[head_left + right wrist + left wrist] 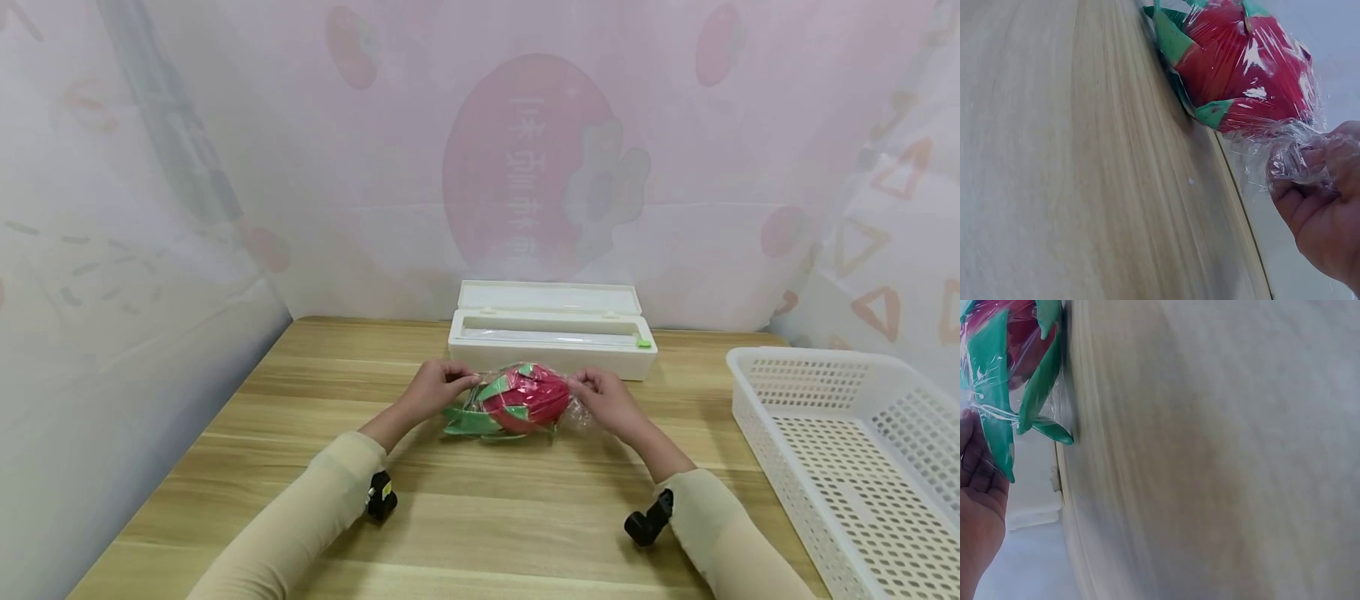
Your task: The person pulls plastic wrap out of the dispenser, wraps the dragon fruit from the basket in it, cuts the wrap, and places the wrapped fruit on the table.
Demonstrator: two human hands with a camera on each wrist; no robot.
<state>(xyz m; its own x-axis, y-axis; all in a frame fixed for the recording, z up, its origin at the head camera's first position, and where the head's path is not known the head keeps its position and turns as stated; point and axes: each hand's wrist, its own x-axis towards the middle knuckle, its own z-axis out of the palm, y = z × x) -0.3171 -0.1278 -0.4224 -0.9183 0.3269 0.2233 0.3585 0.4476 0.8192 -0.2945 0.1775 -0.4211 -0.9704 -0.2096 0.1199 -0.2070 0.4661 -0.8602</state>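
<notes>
A red dragon fruit [528, 400] with green scales lies sideways over the table, covered in clear plastic wrap. At its left end my left hand [433, 392] pinches the film between thumb and fingers, beside the long green tips [991, 394]. On the other side my right hand [611, 406] grips a crumpled bunch of plastic wrap [1291, 153] that sticks out past the red end. The right wrist view shows the film stretched tight and shiny over the red skin, with the fingers partly behind the bunched film.
Just behind the fruit stands a white wrap dispenser box [551, 360], its lid [547, 297] raised and a green slider [643, 342] at the right of its cutting strip. A white perforated basket [787, 492] sits at the right on the wooden table [480, 525]. Printed cloth hangs around.
</notes>
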